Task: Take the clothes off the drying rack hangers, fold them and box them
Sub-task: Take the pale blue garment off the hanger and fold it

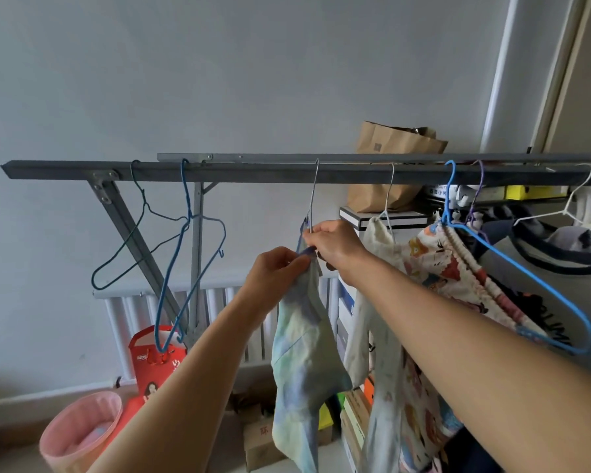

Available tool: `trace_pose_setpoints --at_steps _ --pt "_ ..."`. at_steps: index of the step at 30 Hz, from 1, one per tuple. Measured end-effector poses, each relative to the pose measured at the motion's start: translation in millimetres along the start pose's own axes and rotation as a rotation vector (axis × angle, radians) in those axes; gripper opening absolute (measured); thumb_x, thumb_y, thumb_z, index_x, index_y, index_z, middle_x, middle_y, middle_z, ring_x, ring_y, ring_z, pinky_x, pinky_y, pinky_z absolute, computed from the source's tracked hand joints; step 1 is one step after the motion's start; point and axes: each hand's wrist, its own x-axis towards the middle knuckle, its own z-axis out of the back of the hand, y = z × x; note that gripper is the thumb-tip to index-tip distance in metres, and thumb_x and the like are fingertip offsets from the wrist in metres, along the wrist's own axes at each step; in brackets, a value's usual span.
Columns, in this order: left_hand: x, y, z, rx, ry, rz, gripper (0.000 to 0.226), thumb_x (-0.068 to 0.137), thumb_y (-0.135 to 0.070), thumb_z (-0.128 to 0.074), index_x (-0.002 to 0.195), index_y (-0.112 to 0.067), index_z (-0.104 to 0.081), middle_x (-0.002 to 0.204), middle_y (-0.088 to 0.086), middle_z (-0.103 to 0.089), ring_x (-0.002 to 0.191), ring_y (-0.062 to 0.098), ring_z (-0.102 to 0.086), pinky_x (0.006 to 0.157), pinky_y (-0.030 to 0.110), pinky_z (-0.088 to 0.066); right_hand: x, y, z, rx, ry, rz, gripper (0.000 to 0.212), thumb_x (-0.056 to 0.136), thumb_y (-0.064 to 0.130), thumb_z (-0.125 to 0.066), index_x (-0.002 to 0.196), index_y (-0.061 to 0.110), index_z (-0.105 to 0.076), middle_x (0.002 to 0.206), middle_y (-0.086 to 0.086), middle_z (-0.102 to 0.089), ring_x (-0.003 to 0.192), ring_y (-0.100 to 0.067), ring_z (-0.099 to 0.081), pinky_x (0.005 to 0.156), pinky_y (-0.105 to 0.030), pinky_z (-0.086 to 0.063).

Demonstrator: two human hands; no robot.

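Cloth first: the pale tie-dye garment (304, 353) hangs from a thin metal hanger (313, 199) hooked over the grey rack bar (253, 172), and its top edge sits right at my fingers. My left hand (273, 271) pinches the purple-trimmed top of the fabric just below the hanger's neck, fingers curled onto the cloth. My right hand (335, 244) grips the hanger wire where the neck meets the shoulders, thumb and fingertips closed tight around it, and touches the same bunch of fabric. The two hands are nearly touching, so the garment lies partly inside my left grip and directly under my right one, with the rest of it dangling free below.

As for progress, I judge this to be early to middle. To the left, a green hanger (130, 240) and a blue hanger (185, 268) hang bare on the bar, which suggests some clothes are already off. This piece is not yet free of its hanger. To the right a cream garment (379, 254) and a patterned garment (458, 268) on a light blue hanger (526, 274) wait, with dark clothes beyond them. No folding is under way here. A pink basket (82, 431) stands on the floor at lower left; whether that is the box meant, I cannot tell.
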Motion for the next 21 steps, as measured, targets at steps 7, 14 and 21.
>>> trace_pose_setpoints --at_steps 7,14,21 --pt "-9 -21 -3 -0.050 -0.088 -0.137 0.015 0.081 -0.018 -0.076 0.087 -0.007 -0.069 0.071 0.007 -0.066 0.059 0.014 -0.050 0.054 0.021 -0.041 -7 18 10 0.041 -0.008 0.109 0.010 0.089 0.008 -0.064 0.087 0.001 -0.071 0.069 0.002 -0.059 0.060 -0.004 -0.050 0.052 -0.012 -0.041" --pt "-32 -38 2 0.509 -0.113 -0.464 0.014 0.071 -0.037 -0.082 0.069 -0.033 -0.069 0.060 -0.011 -0.063 0.066 0.018 -0.061 0.071 0.036 -0.046 -9 29 25 0.096 0.019 0.117 0.020 0.085 0.007 -0.068 0.065 0.009 -0.066 0.066 -0.002 -0.065 0.063 -0.013 -0.059 0.057 -0.018 -0.050" --pt "-79 -59 3 0.720 -0.138 -0.414 0.019 0.077 -0.051 -0.073 0.082 -0.033 -0.077 0.071 -0.014 -0.072 0.073 0.009 -0.066 0.071 0.029 -0.051 -27 38 32 0.000 0.128 0.130 0.025 0.087 0.010 -0.064 0.062 0.009 -0.064 0.065 -0.002 -0.064 0.064 -0.014 -0.057 0.058 -0.017 -0.048"
